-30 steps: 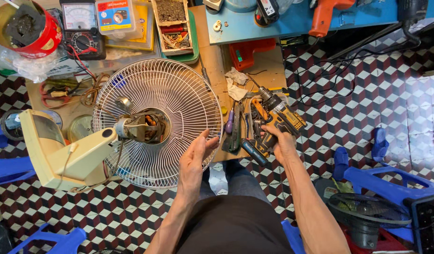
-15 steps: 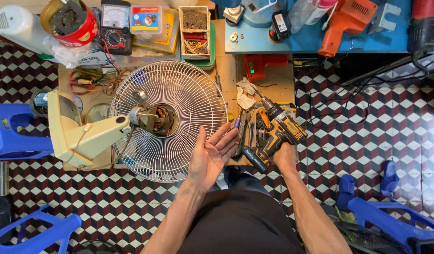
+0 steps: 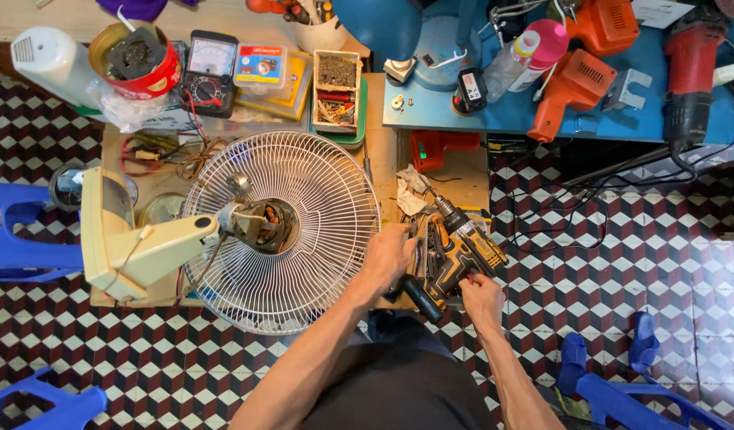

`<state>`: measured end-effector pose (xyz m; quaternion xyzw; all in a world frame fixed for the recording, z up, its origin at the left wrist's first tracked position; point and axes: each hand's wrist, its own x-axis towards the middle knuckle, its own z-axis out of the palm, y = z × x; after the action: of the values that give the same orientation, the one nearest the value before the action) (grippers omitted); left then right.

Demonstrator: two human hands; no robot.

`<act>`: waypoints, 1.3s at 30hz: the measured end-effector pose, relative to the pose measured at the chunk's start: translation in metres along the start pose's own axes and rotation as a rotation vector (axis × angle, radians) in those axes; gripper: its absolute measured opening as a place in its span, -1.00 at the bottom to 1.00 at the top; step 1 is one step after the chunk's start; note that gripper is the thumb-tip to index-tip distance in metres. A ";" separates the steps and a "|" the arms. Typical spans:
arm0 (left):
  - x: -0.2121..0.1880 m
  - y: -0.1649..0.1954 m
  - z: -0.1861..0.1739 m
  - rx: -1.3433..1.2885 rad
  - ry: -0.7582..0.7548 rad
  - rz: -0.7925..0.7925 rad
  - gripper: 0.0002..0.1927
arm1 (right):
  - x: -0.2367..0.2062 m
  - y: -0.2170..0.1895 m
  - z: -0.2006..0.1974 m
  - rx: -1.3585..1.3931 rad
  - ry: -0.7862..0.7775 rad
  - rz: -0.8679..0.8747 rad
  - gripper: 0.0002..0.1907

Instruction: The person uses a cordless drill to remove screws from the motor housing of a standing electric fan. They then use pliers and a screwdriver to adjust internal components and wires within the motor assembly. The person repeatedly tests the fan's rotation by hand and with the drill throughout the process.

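Note:
A white wire fan grille [image 3: 303, 263] lies flat on a low wooden board [image 3: 462, 179], with the bare fan motor [image 3: 263, 224] at its centre and the cream fan stand [image 3: 136, 247] stretching left. My left hand [image 3: 387, 255] is palm down at the grille's right edge, its fingers curled onto a pile of hand tools [image 3: 419, 243]; what they grip is hidden. A black tool handle [image 3: 423, 299] pokes out just below it. My right hand [image 3: 482, 301] holds the base of a yellow and black cordless drill [image 3: 462, 247] lying beside the pile.
A multimeter [image 3: 209, 68], a red tin [image 3: 140, 60] and a parts tray [image 3: 337, 91] stand behind the fan. A blue bench [image 3: 494, 119] carries an orange power tool [image 3: 570, 87]. Blue stools [image 3: 25, 239] [image 3: 622, 382] stand on the checkered floor.
My left hand was open, palm up, above the grille's edge; it has turned over and dropped onto the tool pile. My right hand has stayed at the drill. The view has shifted.

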<state>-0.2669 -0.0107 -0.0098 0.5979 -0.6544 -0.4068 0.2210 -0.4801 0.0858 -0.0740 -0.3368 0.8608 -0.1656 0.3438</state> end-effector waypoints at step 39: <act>0.115 -0.004 -0.033 -0.804 0.090 -0.306 -0.54 | -0.097 -0.067 -0.185 0.793 -0.360 -0.010 -0.43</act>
<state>-0.2606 -0.1299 -0.0166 0.5716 -0.3374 -0.6308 0.4019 -0.5263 0.1149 0.1383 -0.2062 0.6552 -0.4236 0.5906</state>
